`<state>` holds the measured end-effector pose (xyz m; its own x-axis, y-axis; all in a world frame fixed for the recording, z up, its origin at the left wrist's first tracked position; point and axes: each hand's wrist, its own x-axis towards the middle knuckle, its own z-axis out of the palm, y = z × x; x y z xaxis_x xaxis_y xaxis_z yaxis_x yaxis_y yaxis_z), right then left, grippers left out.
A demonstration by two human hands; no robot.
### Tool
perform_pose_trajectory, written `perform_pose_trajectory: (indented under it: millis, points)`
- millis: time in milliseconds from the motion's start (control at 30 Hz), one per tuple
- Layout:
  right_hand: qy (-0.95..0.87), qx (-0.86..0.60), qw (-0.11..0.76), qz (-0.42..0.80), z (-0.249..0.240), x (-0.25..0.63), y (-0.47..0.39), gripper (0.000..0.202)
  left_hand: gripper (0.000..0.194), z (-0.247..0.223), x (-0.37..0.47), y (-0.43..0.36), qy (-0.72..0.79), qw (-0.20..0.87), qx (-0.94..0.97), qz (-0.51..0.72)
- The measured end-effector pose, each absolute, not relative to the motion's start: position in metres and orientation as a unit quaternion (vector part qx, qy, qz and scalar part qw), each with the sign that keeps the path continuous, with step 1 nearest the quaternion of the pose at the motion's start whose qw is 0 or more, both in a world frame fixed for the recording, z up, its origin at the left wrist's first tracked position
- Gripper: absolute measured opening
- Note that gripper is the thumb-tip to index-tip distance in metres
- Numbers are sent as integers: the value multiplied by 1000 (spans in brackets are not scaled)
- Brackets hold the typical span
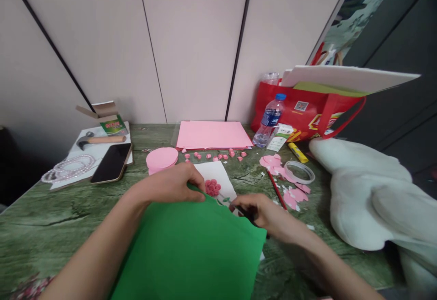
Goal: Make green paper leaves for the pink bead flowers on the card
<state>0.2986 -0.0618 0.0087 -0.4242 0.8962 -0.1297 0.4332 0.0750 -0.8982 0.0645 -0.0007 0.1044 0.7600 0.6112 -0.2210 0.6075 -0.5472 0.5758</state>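
A large sheet of green paper [194,250] fills the near middle of the view, its top right edge notched and uneven. My left hand [179,184] pinches its upper edge between thumb and fingers. My right hand [261,211] is closed around dark-handled scissors [246,213] at that notched edge; the blades are mostly hidden. Just beyond the green paper lies a white sheet [218,172] bearing a cluster of pink paper flowers [212,187] and a small green leaf shape.
Pink sheets [213,134], pink discs [162,158], a phone [112,163], and a hammer [102,139] lie around. Rightward are a tape roll [309,175], red pencil [276,188], glue stick [297,152], water bottle [269,120], red bag [307,109], and white plush [365,200].
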Motion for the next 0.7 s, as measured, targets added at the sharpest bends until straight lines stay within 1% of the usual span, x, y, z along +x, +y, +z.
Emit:
perform_pose_trajectory:
  millis: [67,167,200,333,500,700]
  points:
    - [-745,-490,185,411,31,309,-54,23,12,108,68,-6,347,325,880,7]
    - [-813,-493,98,293,65,311,-51,13,14,112,72,-12,348,309,885,1]
    - [-831,-488,76,258,74,309,-52,12,15,113,73,-13,347,302,888,2]
    - [-866,-469,3,173,97,296,-62,23,16,119,75,-21,341,284,896,14]
    - [-881,-459,-30,109,109,289,-74,23,14,129,76,-36,330,277,902,31]
    - [-885,-454,-36,93,122,290,-92,25,14,141,77,-57,348,268,898,21]
